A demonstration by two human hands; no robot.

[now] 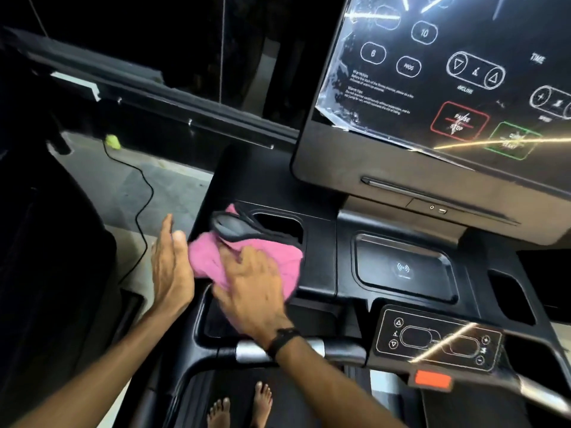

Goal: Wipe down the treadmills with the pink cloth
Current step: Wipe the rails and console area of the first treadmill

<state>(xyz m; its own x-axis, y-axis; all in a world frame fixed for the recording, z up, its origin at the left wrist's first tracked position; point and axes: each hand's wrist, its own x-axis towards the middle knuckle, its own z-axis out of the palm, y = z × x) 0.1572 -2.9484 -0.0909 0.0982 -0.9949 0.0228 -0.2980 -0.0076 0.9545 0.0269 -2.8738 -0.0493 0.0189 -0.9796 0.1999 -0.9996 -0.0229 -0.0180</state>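
The right hand [250, 285] presses flat, fingers spread, on the crumpled pink terry cloth [247, 261] to scrub the black plastic treadmill console [321, 257], while the left hand [171, 267] hovers beside it, fingers straight and together.

The room is dark. A grey floor [129, 183] shows at left, crossed by a thin black cable [145, 186], with a small yellow-green ball [112, 141] lying at the cable's far end. Beyond runs a long black rail [173, 112] before a black wall [154, 32].
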